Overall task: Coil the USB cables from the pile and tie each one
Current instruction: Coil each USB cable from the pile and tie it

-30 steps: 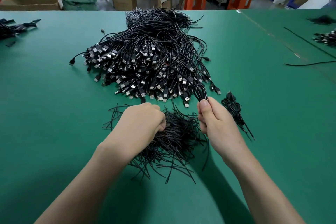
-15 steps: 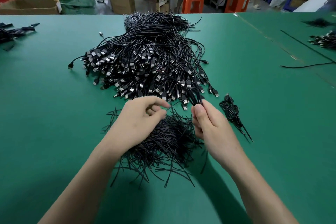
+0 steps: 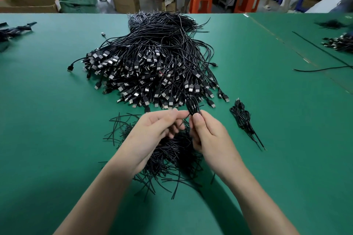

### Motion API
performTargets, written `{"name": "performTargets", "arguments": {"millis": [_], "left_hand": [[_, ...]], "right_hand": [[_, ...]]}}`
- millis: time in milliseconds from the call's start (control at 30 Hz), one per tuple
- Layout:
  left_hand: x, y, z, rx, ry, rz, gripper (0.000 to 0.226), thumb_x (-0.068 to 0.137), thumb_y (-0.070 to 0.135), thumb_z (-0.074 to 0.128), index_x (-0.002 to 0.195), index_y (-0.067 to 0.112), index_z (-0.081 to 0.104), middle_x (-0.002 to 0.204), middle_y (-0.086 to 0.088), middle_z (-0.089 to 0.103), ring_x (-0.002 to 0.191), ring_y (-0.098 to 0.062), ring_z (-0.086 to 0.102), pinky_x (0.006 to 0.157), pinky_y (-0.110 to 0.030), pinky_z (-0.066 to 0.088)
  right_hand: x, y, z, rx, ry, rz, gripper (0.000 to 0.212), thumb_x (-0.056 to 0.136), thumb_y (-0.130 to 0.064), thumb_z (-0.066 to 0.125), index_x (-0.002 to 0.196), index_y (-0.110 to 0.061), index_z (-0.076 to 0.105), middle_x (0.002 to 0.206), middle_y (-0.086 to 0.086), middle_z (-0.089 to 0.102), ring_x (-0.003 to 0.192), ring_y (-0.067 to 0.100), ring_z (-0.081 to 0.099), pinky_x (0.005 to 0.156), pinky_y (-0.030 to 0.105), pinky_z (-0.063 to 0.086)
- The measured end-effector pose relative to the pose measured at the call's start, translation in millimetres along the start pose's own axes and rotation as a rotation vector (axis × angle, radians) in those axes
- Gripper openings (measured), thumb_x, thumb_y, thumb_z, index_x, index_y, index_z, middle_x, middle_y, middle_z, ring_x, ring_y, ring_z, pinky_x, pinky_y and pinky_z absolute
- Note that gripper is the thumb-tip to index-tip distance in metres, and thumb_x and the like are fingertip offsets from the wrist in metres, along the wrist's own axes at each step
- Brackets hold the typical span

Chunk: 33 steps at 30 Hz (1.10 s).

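USB cable coil [image 3: 193,105]: a folded bundle of black loops, held upright above the green table [image 3: 47,139], just in front of the near edge of the cable pile [image 3: 152,70].

Right hand [image 3: 212,135]: grips the coil at its lower end. The thumb is pressed against the front and the fingers are curled behind. The loops project above the thumb tip.

Left hand [image 3: 152,129]: level with the right hand. Thumb and forefinger are pinched together at the base of the coil, just beside the right thumb. A thin black tie wire [image 3: 183,120] shows at the pinch; most of its length is hidden by the fingers.

Cable pile: occupies the centre of the table. The USB-A plugs fan out toward the person and the cords run to the far edge.

Heap of tie wires [image 3: 172,160]: lies on the table directly under both hands and wrists.

Tied cable [image 3: 241,118]: lies alone to the right of the right hand, apart from the pile.

Far right: one loose cable [image 3: 322,68] and a small cable heap [image 3: 339,44]. Beyond the table: orange stools [image 3: 200,2] and cardboard boxes [image 3: 125,1].
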State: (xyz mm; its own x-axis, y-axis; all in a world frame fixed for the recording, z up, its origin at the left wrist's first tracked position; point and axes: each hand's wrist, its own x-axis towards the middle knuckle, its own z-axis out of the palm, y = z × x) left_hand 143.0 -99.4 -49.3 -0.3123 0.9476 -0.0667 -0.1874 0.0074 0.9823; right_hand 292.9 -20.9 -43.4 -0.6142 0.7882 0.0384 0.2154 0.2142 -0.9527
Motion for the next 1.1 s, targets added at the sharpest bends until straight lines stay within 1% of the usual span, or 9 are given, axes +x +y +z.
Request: {"name": "performTargets", "arguments": {"millis": [167,333,467,533,633,733,833,1000,1100], "left_hand": [[1.5,-9.4,0.3,-0.053,0.035,0.119,0.015,0.082,0.03,0.078,0.095,0.026,0.084,0.087,0.007,0.077,0.076,0.002,0.066,0.072,-0.012,0.052],[4.6,-16.5,4.3,-0.112,0.081,0.188,0.008,0.084,0.014,0.075,0.088,0.015,0.082,0.073,0.001,0.072,0.068,-0.005,0.066,0.071,-0.015,0.053],[4.1,-19.7,7.4,-0.119,0.052,0.212,0.021,0.086,0.024,0.077,0.097,0.007,0.08,0.073,-0.002,0.064,0.069,-0.008,0.063,0.072,-0.018,0.054],[3.0,-19.8,6.7,-0.15,0.011,0.189,0.021,0.088,0.027,0.074,0.102,0.012,0.08,0.071,0.0,0.061,0.065,-0.009,0.063,0.069,-0.02,0.055],[0.7,-20.8,5.1,-0.135,-0.041,0.172,0.015,0.092,0.033,0.074,0.093,0.019,0.077,0.067,0.003,0.055,0.058,-0.017,0.066,0.066,-0.024,0.057],[0.2,-22.7,6.0,-0.097,-0.041,0.179,0.03,0.089,0.049,0.077,0.076,0.023,0.071,0.074,0.005,0.058,0.065,-0.014,0.066,0.074,-0.023,0.055],[0.1,-21.6,8.1,-0.082,-0.04,0.193,0.03,0.087,0.055,0.077,0.087,0.024,0.075,0.075,0.005,0.059,0.075,-0.01,0.059,0.082,-0.021,0.051],[-2.6,-17.5,13.0,-0.003,-0.03,0.203,0.03,0.095,0.051,0.066,0.089,0.021,0.069,0.065,0.015,0.056,0.064,-0.003,0.053,0.069,-0.014,0.048],[-4.1,-16.7,13.2,0.013,0.017,0.177,0.032,0.092,0.049,0.062,0.09,0.017,0.064,0.066,0.014,0.053,0.058,-0.01,0.055,0.059,-0.018,0.048]], "right_hand": [[-1.5,-3.1,4.0,0.118,-0.079,0.043,0.036,0.11,-0.032,0.039,0.079,-0.016,0.048,0.061,-0.011,0.04,0.051,0.009,0.033,0.049,0.023,0.028],[-4.8,-6.2,9.8,0.081,-0.127,0.003,0.036,0.11,-0.031,0.038,0.077,-0.019,0.047,0.06,-0.011,0.039,0.052,0.01,0.034,0.049,0.026,0.029],[-5.2,-5.3,7.2,0.071,-0.153,-0.011,0.035,0.111,-0.029,0.038,0.081,-0.015,0.051,0.062,-0.007,0.039,0.052,0.011,0.033,0.048,0.024,0.028],[-4.6,-6.0,3.8,0.093,-0.201,0.004,0.035,0.111,-0.029,0.037,0.084,-0.014,0.054,0.064,-0.005,0.042,0.053,0.012,0.034,0.047,0.024,0.029],[-3.0,-8.2,-4.8,0.121,-0.334,0.031,0.036,0.112,-0.029,0.034,0.09,-0.013,0.057,0.064,-0.004,0.048,0.048,0.016,0.041,0.046,0.021,0.034],[-1.8,-9.0,-12.1,0.23,-0.435,0.087,0.037,0.111,-0.03,0.035,0.092,-0.011,0.06,0.062,-0.001,0.045,0.043,0.013,0.04,0.047,0.02,0.033],[-3.5,-7.8,-15.1,0.383,-0.494,0.177,0.038,0.107,-0.04,0.04,0.088,-0.015,0.061,0.06,-0.005,0.035,0.042,0.011,0.03,0.047,0.023,0.023],[-7.9,-4.9,-13.1,0.67,-0.62,0.33,0.033,0.106,-0.046,0.048,0.091,-0.018,0.059,0.066,-0.003,0.032,0.048,0.009,0.029,0.047,0.021,0.026],[-9.5,-4.4,-12.3,0.736,-0.597,0.34,0.027,0.105,-0.038,0.05,0.097,-0.016,0.062,0.07,-0.001,0.041,0.052,0.01,0.034,0.047,0.022,0.027]]}}
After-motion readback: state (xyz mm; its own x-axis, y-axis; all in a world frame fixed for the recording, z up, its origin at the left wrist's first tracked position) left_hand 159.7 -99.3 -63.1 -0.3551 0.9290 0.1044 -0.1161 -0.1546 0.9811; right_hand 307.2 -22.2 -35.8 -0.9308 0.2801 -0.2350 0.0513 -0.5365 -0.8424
